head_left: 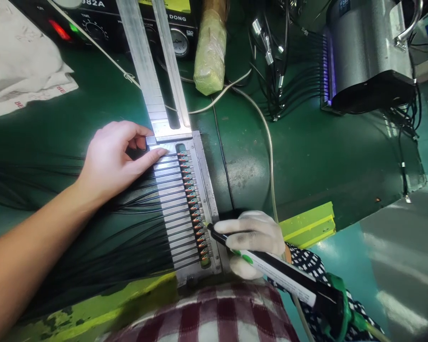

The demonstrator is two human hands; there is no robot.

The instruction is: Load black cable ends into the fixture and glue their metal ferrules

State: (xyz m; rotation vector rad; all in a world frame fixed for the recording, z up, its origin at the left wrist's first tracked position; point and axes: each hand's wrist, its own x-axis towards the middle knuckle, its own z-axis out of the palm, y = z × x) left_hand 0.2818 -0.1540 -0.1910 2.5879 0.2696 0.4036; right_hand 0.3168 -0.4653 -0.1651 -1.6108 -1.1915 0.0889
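Observation:
A flat metal fixture point(168, 192) holds a row of thin black cables point(171, 199), their bared ends and small connectors point(194, 206) lined up in a slot. My bare left hand point(110, 156) grips the fixture's far left corner, thumb lying on top near the first cables and fingers curled at the edge. In a white glove, my right hand point(253, 237) is closed around a black and white glue dispensing syringe point(281, 275) with a green hose cap. Its tip is at the right side of the connector row, in the lower half; contact cannot be made out.
A slotted metal bar point(139, 61) adjoins the fixture's far end. Behind stand a black dispenser unit point(103, 28) and a wrapped roll point(210, 61). A grey lamp housing point(367, 52) glows purple over another cable row. A pale hose point(267, 133) crosses the green table.

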